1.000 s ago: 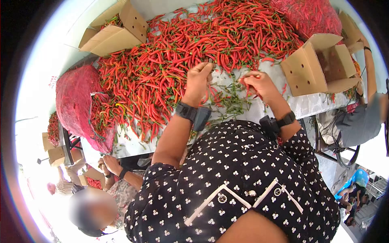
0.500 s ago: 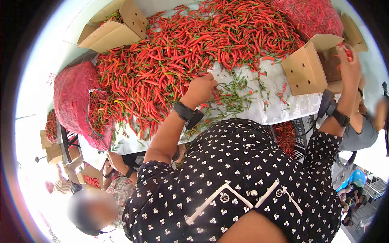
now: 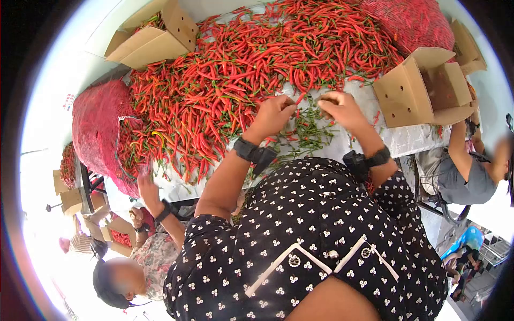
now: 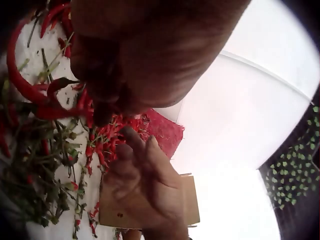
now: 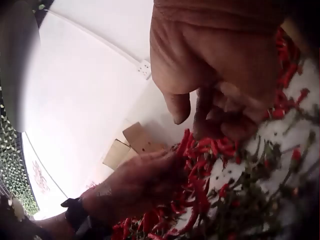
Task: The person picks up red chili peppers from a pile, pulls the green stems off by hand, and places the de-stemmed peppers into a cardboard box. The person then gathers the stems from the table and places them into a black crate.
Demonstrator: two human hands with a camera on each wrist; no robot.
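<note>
A red chili pepper (image 3: pixel 300 98) sticks out from the fingertips of my left hand (image 3: pixel 271 116), which pinches it above the table. The same chili (image 5: pixel 184 141) shows upright at those fingertips in the right wrist view. Facing it, my right hand (image 3: pixel 345 111) has its thumb apart from its bent fingers, with nothing seen between them. Below both hands lies a scatter of green chili stems (image 3: pixel 310 131) with some red bits. A wide heap of red chilies (image 3: pixel 257 53) spreads behind and to the left of my hands.
An open cardboard box (image 3: pixel 401 91) lies at the right of the white table, another box (image 3: pixel 155 45) at the back left. Red mesh bags of chilies stand at the left (image 3: pixel 99 128) and back right (image 3: pixel 412 21). Another person's hand (image 3: pixel 150 187) is at the left edge.
My right hand went with red chilies to the right-hand box, then came back to the stems without them. My left hand has shifted slightly right and now shows a chili at its fingertips.
</note>
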